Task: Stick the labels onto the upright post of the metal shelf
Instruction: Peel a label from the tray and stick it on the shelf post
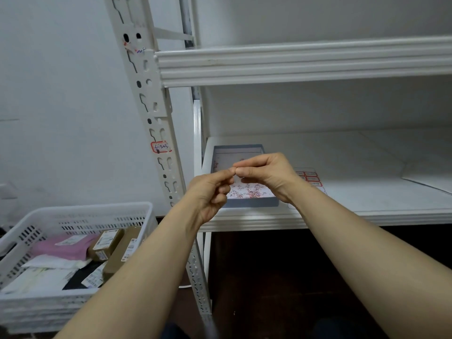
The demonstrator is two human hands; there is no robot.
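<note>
At frame centre, the left hand and right hand pinch fingertips together, apparently peeling a label too small to make out; next it needs pressing onto the post, centre left, near the stuck label.

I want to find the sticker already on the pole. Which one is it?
Find the white holed upright post at the shelf's left front. Partway down it, about level with the lower shelf board, sits a small label. It is whole, red-bordered, with handwriting, unlike the torn scrap higher up the post.
</note>
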